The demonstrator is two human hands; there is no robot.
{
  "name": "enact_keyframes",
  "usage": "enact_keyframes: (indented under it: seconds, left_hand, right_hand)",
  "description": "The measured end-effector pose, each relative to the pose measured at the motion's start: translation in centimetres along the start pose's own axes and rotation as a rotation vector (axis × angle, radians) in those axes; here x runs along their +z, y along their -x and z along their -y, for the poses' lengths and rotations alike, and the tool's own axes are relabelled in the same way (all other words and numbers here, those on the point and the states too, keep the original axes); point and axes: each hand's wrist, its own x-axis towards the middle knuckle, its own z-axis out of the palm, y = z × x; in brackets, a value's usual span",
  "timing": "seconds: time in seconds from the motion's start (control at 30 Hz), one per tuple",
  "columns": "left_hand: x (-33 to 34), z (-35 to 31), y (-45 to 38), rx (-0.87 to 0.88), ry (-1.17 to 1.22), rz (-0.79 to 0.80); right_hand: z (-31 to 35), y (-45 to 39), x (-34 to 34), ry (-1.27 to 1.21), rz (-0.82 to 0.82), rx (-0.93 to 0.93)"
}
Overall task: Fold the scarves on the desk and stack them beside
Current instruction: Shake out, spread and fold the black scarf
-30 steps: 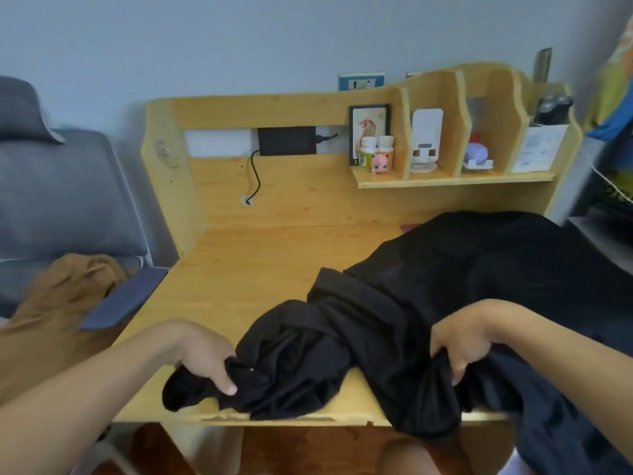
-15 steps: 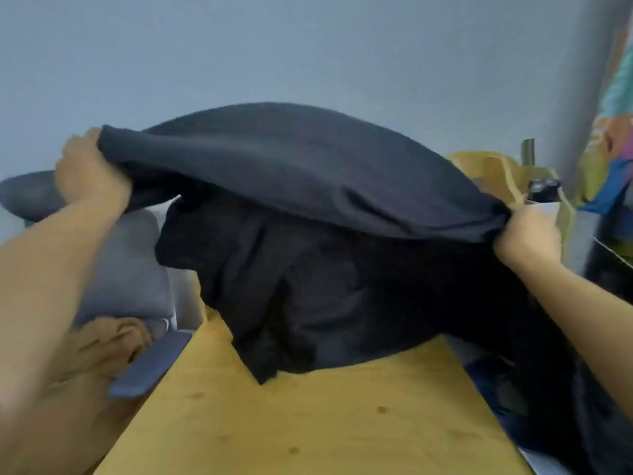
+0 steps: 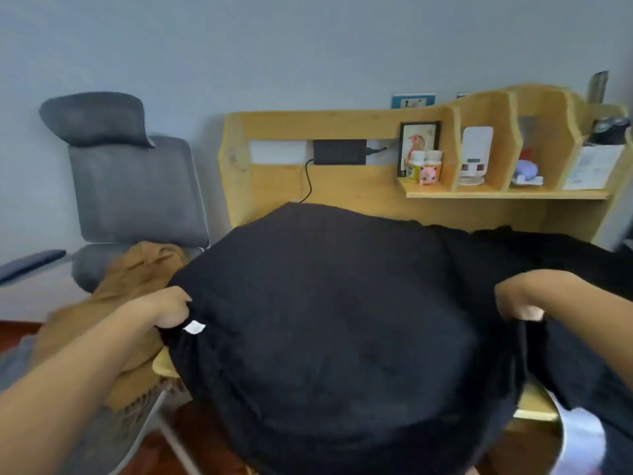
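A large black scarf [image 3: 335, 320] billows over the wooden desk [image 3: 534, 406] and hides almost all of its top. My left hand [image 3: 168, 308] grips the scarf's left edge, just above a small white label [image 3: 194, 327]. My right hand [image 3: 520, 299] grips the right edge, fingers curled into the cloth. More black fabric [image 3: 548, 255] lies behind on the right of the desk. A brown scarf [image 3: 137, 279] is heaped on the grey chair to the left.
A grey office chair [image 3: 133, 186] stands left of the desk. The desk's back shelf [image 3: 507, 194] holds a framed picture, small bottles, a pink figure and a white stand. A black adapter [image 3: 339, 151] with a cable hangs on the back panel.
The scarf was bunched at the desk's front edge, then lifted high and spread in the air. Now both hands have come down and the cloth settles over the desk.
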Motion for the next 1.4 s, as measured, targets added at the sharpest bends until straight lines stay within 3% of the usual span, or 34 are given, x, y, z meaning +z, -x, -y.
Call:
enact_keyframes:
  seconds: [0.1,0.2,0.23,0.33,0.47,0.57,0.63,0.7,0.83,0.93,1.0,1.1,1.2,1.27,1.4]
  left_hand:
    - [4.6,-1.9,0.2,0.093,0.005,-0.009]
    - [8.8,-3.1,1.5,0.269,-0.014,0.075]
    - [9.7,-3.1,1.9,0.291,-0.060,0.064]
    - [10.0,-2.5,3.0,0.265,-0.042,-0.136]
    - [8.3,-0.7,3.6,0.214,0.127,-0.152]
    - [6.4,1.0,3.6,0.167,0.360,-0.105]
    - [4.9,1.2,4.0,0.129,0.639,-0.060]
    - [3.5,0.6,5.2,0.085,0.844,-0.067]
    - [1.0,-1.3,7.1,0.184,0.681,-0.117]
    - [-0.6,-5.1,9.8,0.340,0.488,-0.022]
    - [-1.3,-8.9,12.1,0.481,0.394,-0.013]
    - [-0.3,-12.2,13.6,0.549,0.368,-0.193]
    - [1.3,-12.4,13.3,0.478,0.497,-0.277]
    - [1.8,-11.6,13.3,0.516,0.563,-0.198]
    - [3.5,-9.4,13.0,0.503,0.476,0.133]
  right_hand:
    - [3.4,-0.1,1.6,0.091,-0.127,-0.308]
    - [7.3,0.6,5.9,-0.086,0.110,-0.543]
    - [8.0,0.4,7.3,-0.070,0.159,-0.517]
    - [8.6,-1.0,8.6,-0.089,0.095,-0.399]
    - [6.3,-3.0,7.3,-0.151,0.112,-0.316]
    - [3.4,-6.3,7.6,-0.154,0.039,-0.105]
    - [1.8,-8.8,7.9,-0.146,-0.043,0.017]
    - [2.2,-9.0,7.7,-0.091,-0.162,0.004]
    - [9.3,-2.6,6.3,-0.414,-0.522,-0.506]
    - [15.8,4.9,5.9,-0.654,-0.326,-0.875]
    - [19.9,8.4,6.0,-0.792,-0.224,-1.025]
    - [24.5,11.2,5.6,-1.186,-0.340,-1.017]
    - [24.9,11.2,5.2,-1.379,-0.680,-0.864]
    - [23.3,10.8,5.6,-1.425,-0.636,-0.841]
    - [19.3,9.0,7.4,-1.503,-0.432,-0.800]
